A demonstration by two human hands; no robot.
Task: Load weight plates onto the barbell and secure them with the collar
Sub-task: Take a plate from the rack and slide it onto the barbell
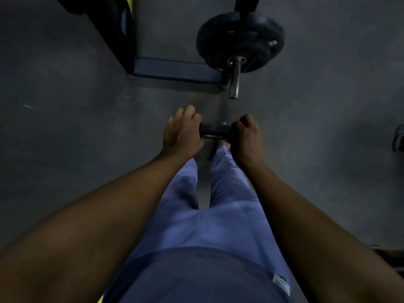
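Observation:
Both my hands hold a black spring collar [215, 129] between them at mid-frame, above my feet. My left hand [182, 133] grips its left handle and my right hand [246, 135] grips its right handle. Farther ahead, black weight plates [240, 40] sit stacked on the barbell, and the bare steel sleeve end [234, 80] sticks out toward me. The collar is well short of the sleeve tip, not touching it.
A dark rack frame with a blue-grey base bar [175, 69] lies left of the plates on the grey rubber floor [65, 127]. My blue trousers [209, 215] fill the lower middle. Dark gear shows at the right edge [399, 138].

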